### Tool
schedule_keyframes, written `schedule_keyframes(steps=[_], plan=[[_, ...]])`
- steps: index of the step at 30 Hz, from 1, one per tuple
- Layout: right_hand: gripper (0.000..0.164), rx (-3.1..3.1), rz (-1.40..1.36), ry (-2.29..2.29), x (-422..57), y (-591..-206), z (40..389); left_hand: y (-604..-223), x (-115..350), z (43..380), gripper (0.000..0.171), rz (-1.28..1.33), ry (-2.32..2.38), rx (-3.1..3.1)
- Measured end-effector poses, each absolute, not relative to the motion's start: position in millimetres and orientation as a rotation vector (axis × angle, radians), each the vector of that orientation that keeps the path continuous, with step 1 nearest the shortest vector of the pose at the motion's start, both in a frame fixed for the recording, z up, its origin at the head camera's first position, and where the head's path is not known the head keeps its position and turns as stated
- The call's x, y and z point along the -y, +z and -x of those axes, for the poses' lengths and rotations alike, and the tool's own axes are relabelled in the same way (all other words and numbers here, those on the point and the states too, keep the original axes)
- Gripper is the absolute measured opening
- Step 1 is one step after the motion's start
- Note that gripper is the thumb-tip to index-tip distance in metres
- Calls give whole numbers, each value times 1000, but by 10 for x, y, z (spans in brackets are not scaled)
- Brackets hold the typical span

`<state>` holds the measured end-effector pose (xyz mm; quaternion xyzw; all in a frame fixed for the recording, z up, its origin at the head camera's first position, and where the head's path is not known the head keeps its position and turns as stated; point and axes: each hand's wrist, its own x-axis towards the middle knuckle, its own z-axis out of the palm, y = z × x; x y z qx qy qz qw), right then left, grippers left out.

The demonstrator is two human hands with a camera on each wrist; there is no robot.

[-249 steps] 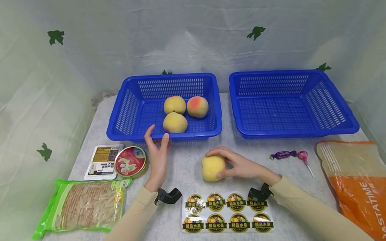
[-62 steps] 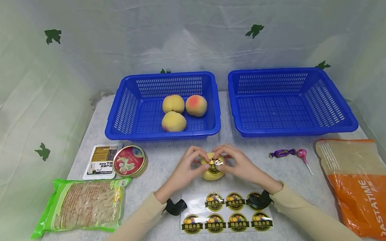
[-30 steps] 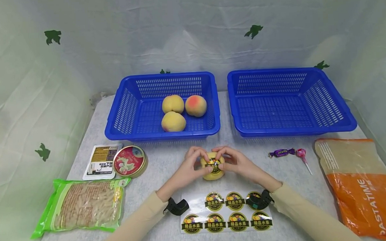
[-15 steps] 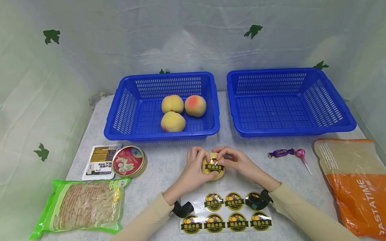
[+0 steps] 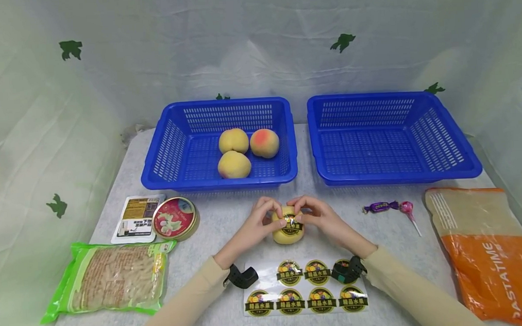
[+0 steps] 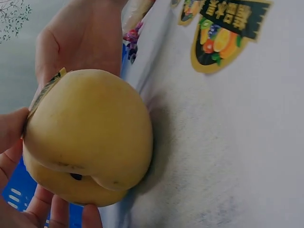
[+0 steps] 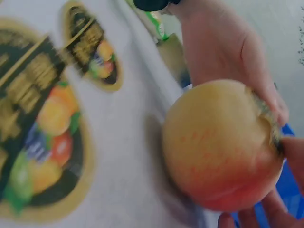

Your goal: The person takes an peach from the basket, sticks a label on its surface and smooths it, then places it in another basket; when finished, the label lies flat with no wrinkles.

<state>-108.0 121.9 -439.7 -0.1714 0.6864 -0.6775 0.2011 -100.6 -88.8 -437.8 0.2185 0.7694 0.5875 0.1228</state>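
Note:
A yellow peach [image 5: 286, 238] sits on the table between my hands, a round black-and-gold fruit sticker [image 5: 293, 225] on its upper front. My left hand [image 5: 256, 227] holds it from the left, fingers curled round the far side and thumb on the sticker. From the right, my right hand [image 5: 329, 223] grips the same peach, its thumb at the sticker's other side. In the right wrist view the peach's reddish side [image 6: 95, 128] is turned away from the left camera, and the sticker [image 7: 268, 121] looks wrinkled at its edge. Below lies the sticker sheet [image 5: 267, 272].
Three peaches [image 5: 235, 165] lie in the left blue basket [image 5: 220, 183]; another blue basket [image 5: 399, 177] stands to its right. A red tin [image 5: 174, 219], a flat packet [image 5: 134, 219] and a green bag [image 5: 117, 278] are left. Candy [image 5: 381, 207], a lollipop [image 5: 406, 206] and an orange bag [image 5: 488, 250] are right.
The sheet's top-left sticker has moved onto the peach. My left hand has come from the basket to the peach. Over the last second, both hands' fingers and thumbs shifted slightly on it.

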Motion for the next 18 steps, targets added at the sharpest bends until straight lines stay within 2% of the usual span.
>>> schedule_keyframes(steps=[2, 9, 18], plan=[[10, -1901, 540, -1899, -1233, -4375, 1056, -4391, 894, 997, 8, -658, 1726, -2234], [26, -1947, 764, -1788, -1244, -4235, 981, -4387, 904, 985, 6, -632, 1738, -2228], [26, -2044, 858, -1766, -1243, -4231, 948, -4066, 866, 888, 8, -565, 1742, -2217]])
